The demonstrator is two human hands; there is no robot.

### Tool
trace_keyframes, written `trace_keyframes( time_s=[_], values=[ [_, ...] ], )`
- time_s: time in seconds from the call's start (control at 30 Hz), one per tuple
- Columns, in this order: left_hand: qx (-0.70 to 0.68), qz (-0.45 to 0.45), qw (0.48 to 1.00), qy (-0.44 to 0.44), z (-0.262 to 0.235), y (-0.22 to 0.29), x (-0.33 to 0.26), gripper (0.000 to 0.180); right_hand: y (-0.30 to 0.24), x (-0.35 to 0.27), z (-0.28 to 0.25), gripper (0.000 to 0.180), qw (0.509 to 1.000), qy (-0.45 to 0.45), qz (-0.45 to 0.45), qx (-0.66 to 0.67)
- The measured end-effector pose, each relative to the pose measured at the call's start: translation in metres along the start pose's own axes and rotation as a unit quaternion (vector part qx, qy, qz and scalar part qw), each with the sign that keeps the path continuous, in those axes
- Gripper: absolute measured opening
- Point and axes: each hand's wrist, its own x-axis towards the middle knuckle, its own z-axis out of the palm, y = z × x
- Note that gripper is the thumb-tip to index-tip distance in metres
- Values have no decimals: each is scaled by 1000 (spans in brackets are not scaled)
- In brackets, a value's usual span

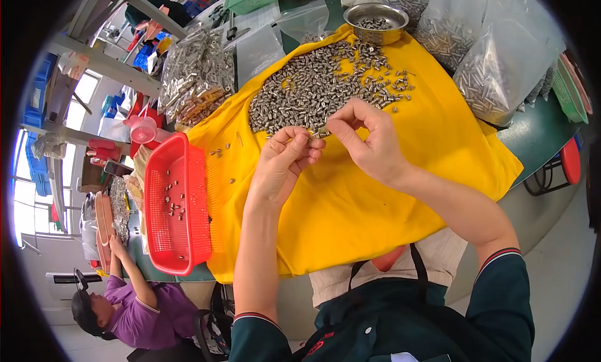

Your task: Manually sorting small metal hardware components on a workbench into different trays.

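Thumb and fingers are curling close together on the person's left hand (285,157), and the right hand (369,140) is bending its thumb and forefinger toward each other just beside it. Something small and metallic is showing between the fingertips, but I cannot tell which hand is gripping it, or whether either pinch is fully closing. Both hands are meeting at the near edge of a pile (300,90) of small metal parts, probably so that pieces are lying within easy reach.

Beneath everything, a yellow cloth (375,205) is covering much of the green table (535,143); its soft surface is likely stopping the parts from rolling. At the left, a red basket (199,212) is standing beside the cloth, holding a few scattered parts, its raised walls seemingly keeping them apart from the pile. A metal bowl (394,36) is sitting at the far edge, holding more parts. Beyond, to the right, clear bags (494,80) are bulging with metal pieces, presumably standing aside to leave working room.
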Motion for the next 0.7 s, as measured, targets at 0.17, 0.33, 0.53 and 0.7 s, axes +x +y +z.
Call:
trace_keyframes(
  time_s=[0.17,0.33,0.53,0.7],
  values=[
    [-29,-1,1000,8,7,0,1,15,2,2,-1,8,1000,3,-6,-14],
    [-68,8,998,17,10,-2,0,14,-3,3,-1,9,1000,7,-3,-17],
    [-68,12,997,26,11,-5,1,12,-1,1,0,8,1000,8,-3,-8],
    [-53,25,998,24,10,-7,3,10,3,0,0,8,1000,5,-1,-19]
  ],
)
